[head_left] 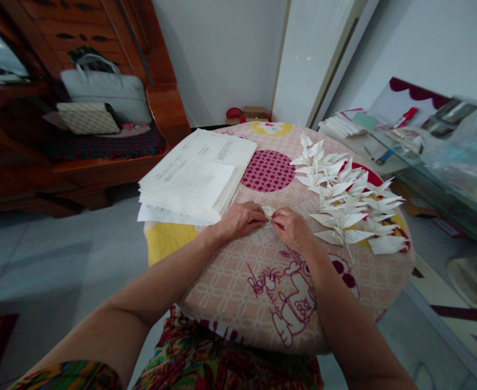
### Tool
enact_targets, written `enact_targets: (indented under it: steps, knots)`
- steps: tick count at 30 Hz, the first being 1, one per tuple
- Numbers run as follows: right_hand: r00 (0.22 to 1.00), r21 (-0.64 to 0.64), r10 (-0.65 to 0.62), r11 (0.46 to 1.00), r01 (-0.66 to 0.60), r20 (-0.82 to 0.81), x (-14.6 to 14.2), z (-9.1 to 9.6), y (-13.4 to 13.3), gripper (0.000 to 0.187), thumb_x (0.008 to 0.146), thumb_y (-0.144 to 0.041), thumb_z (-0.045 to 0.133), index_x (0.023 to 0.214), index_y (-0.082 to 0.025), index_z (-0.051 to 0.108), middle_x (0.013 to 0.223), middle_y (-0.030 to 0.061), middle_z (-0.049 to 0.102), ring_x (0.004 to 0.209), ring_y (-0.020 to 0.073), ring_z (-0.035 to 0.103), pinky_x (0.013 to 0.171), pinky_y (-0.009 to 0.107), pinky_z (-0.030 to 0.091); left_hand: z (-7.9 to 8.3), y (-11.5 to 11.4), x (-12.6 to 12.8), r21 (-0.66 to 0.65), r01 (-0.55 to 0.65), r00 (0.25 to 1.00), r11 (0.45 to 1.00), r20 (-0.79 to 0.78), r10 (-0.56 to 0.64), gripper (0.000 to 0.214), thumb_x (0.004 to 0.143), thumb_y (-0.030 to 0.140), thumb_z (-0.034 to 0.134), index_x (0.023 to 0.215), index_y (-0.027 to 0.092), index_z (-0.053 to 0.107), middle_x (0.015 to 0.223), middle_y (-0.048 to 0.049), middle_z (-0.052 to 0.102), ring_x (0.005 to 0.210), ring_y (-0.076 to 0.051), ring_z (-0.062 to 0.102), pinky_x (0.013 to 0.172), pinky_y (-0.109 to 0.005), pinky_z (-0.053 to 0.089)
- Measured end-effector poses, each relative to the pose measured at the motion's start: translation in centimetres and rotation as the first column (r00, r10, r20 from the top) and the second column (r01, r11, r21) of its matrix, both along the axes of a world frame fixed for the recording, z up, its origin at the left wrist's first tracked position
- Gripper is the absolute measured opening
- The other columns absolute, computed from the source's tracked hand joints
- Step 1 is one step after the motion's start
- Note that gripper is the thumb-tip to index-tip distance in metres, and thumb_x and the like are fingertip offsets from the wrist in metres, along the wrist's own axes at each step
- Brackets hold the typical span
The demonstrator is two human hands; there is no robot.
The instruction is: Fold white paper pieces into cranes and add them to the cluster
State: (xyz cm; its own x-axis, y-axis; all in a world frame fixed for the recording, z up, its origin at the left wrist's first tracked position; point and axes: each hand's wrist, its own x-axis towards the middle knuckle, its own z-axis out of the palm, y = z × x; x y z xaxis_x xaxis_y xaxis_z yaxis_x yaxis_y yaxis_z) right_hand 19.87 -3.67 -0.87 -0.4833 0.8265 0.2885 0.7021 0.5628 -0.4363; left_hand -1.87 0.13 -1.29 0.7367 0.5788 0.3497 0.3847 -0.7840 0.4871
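Over the middle of the round table, my left hand (pixel 244 218) and my right hand (pixel 292 228) meet with their fingertips pinched on a small piece of folded white paper (pixel 268 211). The fingers cover most of it, so its folded shape is hard to make out. To the right of my right hand lie several folded white paper cranes (pixel 344 189), crowded together with pointed wings. Left of my hands sits a thick stack of printed paper sheets (pixel 206 149), with smaller blank white sheets (pixel 200 181) on top near its front edge.
A patterned pink cloth (pixel 230 292) covers the round table. A glass-topped counter (pixel 433 184) with papers, a pen and a plastic bag (pixel 466 146) stands close at the right. At the left, a wooden bench (pixel 112 179) carries a grey handbag (pixel 108 89) and a checked purse (pixel 87 118).
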Motion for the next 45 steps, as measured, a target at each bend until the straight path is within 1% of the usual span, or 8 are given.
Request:
enact_targets:
  steps: [9, 17, 24, 28, 33, 39, 42, 45]
  knots:
    - [0.993, 0.016, -0.068, 0.998, 0.067, 0.092, -0.7, 0.3, -0.4, 0.010, 0.086, -0.014, 0.068, 0.080, -0.018, 0.075, 0.090, 0.0089, 0.070, 0.089, 0.0217, 0.062, 0.081, 0.032, 0.048, -0.3, -0.1, 0.3, 0.130, 0.003, 0.999, 0.992, -0.050, 0.003, 0.022, 0.099, 0.025, 0.054, 0.096, 0.016, 0.073, 0.095, -0.0079, 0.072, 0.092, -0.019, 0.064, 0.083, -0.030, 0.048]
    - [0.991, -0.046, -0.129, 0.990, 0.130, 0.022, -1.0, 0.1, -0.4, 0.019, 0.085, -0.009, 0.063, 0.072, -0.017, 0.073, 0.089, 0.0086, 0.069, 0.087, 0.0204, 0.061, 0.079, 0.031, 0.047, 0.2, -0.3, 0.5, 0.002, -0.048, 0.998, 0.999, -0.032, 0.048, 0.014, 0.094, 0.023, 0.060, 0.092, 0.018, 0.073, 0.095, -0.0067, 0.071, 0.094, -0.020, 0.063, 0.085, -0.030, 0.047]
    - [0.981, -0.106, -0.178, 0.980, 0.169, -0.081, -0.7, -0.1, 0.0, 0.019, 0.081, -0.006, 0.061, 0.069, -0.017, 0.068, 0.083, 0.0069, 0.067, 0.084, 0.0189, 0.061, 0.079, 0.030, 0.046, 0.1, -0.8, 1.2, -0.152, -0.192, 0.977, 0.970, 0.059, 0.203, 0.011, 0.088, 0.015, 0.061, 0.082, 0.015, 0.071, 0.087, -0.0046, 0.067, 0.085, -0.016, 0.062, 0.080, -0.028, 0.047]
    - [0.978, -0.098, -0.195, 0.977, 0.187, -0.074, -0.7, -0.1, -0.1, 0.019, 0.081, -0.006, 0.060, 0.067, -0.017, 0.065, 0.081, 0.0077, 0.065, 0.083, 0.0199, 0.059, 0.079, 0.031, 0.045, 0.3, -1.0, 1.5, -0.200, -0.284, 0.954, 0.938, 0.036, 0.297, 0.012, 0.086, 0.016, 0.061, 0.079, 0.015, 0.070, 0.085, -0.0036, 0.065, 0.081, -0.015, 0.061, 0.075, -0.027, 0.046]
    - [0.975, -0.085, -0.214, 0.974, 0.208, -0.059, -0.9, -0.1, -0.3, 0.019, 0.080, -0.006, 0.059, 0.066, -0.019, 0.063, 0.082, 0.0073, 0.063, 0.085, 0.0207, 0.057, 0.079, 0.032, 0.044, 0.7, -1.0, 1.9, -0.210, -0.375, 0.926, 0.903, -0.037, 0.376, 0.014, 0.086, 0.020, 0.062, 0.076, 0.015, 0.069, 0.083, -0.0036, 0.064, 0.079, -0.015, 0.060, 0.073, -0.027, 0.047]
    - [0.968, -0.087, -0.251, 0.964, 0.250, -0.004, -1.2, 0.0, -0.5, 0.018, 0.081, -0.007, 0.060, 0.067, -0.019, 0.060, 0.084, 0.0090, 0.062, 0.087, 0.0224, 0.056, 0.080, 0.033, 0.044, 0.3, -0.8, 2.3, -0.169, -0.457, 0.889, 0.873, -0.125, 0.441, 0.015, 0.087, 0.024, 0.065, 0.076, 0.014, 0.070, 0.085, -0.0047, 0.064, 0.079, -0.017, 0.060, 0.072, -0.029, 0.046]
    - [0.965, -0.083, -0.261, 0.962, 0.261, 0.011, -1.4, 0.1, -0.6, 0.018, 0.082, -0.007, 0.060, 0.068, -0.019, 0.060, 0.085, 0.0092, 0.062, 0.089, 0.0228, 0.055, 0.081, 0.033, 0.043, 0.1, -0.8, 2.3, -0.159, -0.460, 0.886, 0.873, -0.138, 0.442, 0.015, 0.087, 0.025, 0.065, 0.077, 0.015, 0.070, 0.086, -0.0049, 0.064, 0.080, -0.018, 0.061, 0.073, -0.030, 0.047]
    - [0.958, -0.072, -0.287, 0.955, 0.288, 0.025, -1.5, 0.2, -0.8, 0.018, 0.082, -0.007, 0.059, 0.069, -0.019, 0.059, 0.085, 0.0090, 0.062, 0.088, 0.0231, 0.055, 0.079, 0.033, 0.043, 0.2, -0.7, 1.8, -0.196, -0.389, 0.921, 0.900, -0.079, 0.381, 0.012, 0.086, 0.021, 0.065, 0.078, 0.015, 0.070, 0.088, -0.0047, 0.064, 0.082, -0.017, 0.062, 0.076, -0.029, 0.048]
